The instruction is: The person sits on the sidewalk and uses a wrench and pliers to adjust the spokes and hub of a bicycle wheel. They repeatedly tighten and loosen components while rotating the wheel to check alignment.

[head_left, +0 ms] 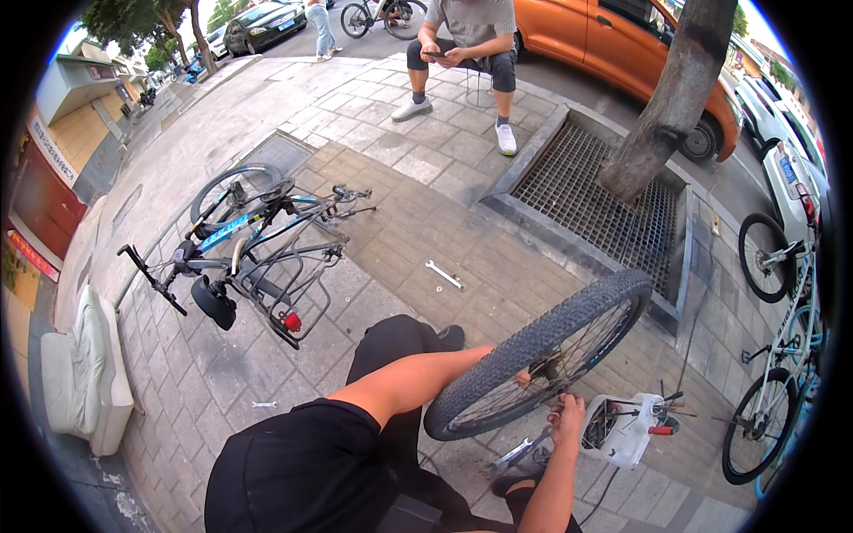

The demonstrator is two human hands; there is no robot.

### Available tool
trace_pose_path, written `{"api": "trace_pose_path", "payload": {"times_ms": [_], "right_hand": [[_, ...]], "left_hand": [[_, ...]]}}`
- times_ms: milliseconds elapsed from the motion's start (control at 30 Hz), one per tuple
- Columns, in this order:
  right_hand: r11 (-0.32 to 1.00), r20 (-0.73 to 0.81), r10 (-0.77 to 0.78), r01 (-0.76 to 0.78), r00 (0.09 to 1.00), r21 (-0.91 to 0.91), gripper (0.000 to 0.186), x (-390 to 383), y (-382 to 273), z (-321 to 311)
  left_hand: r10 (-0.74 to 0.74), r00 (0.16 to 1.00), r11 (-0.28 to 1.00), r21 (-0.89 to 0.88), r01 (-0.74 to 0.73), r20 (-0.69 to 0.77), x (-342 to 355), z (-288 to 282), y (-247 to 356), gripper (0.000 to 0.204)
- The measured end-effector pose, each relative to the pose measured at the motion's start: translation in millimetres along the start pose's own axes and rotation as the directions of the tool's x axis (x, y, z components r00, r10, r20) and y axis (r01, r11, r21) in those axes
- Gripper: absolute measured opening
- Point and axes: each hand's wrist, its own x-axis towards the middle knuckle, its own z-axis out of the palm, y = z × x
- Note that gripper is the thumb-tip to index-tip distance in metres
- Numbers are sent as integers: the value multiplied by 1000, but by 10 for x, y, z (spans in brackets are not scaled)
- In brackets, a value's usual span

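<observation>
A bicycle wheel with a knobby black tyre (544,345) stands tilted in front of me. My left arm reaches behind it, and part of my left hand (523,378) shows through the spokes near the hub; its fingers are mostly hidden. On the near side, my right hand (567,417) has its fingers closed by the axle end, on something too small to make out. Below the wheel lies a wrench (513,453). A cut-open white plastic container (633,451) with tools and a red handle sits just right of my right hand.
A partly dismantled blue-black bicycle (233,233) lies at left. Wrenches lie on the paving: one combination wrench (444,274), one small wrench (264,405). A seated person (466,40) holds a phone. A tree grate (591,178), parked bicycles (782,346) and a pale cushioned seat (89,373) surround me.
</observation>
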Motion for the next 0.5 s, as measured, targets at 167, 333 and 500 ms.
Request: {"api": "trace_pose_path", "payload": {"times_ms": [167, 333, 500], "right_hand": [[980, 41, 189, -186, 981, -65, 25, -41, -102, -60], [993, 50, 96, -99, 994, 58, 27, 67, 44, -87], [997, -81, 52, -47, 995, 68, 35, -192, -146, 119]], "left_hand": [[6, 1000, 1000, -14, -6, -4, -32, 7, -47, 47], [19, 1000, 1000, -22, -19, -1, -22, 10, -33, 47], [24, 1000, 999, -33, -25, -6, -16, -15, -76, 46]]}}
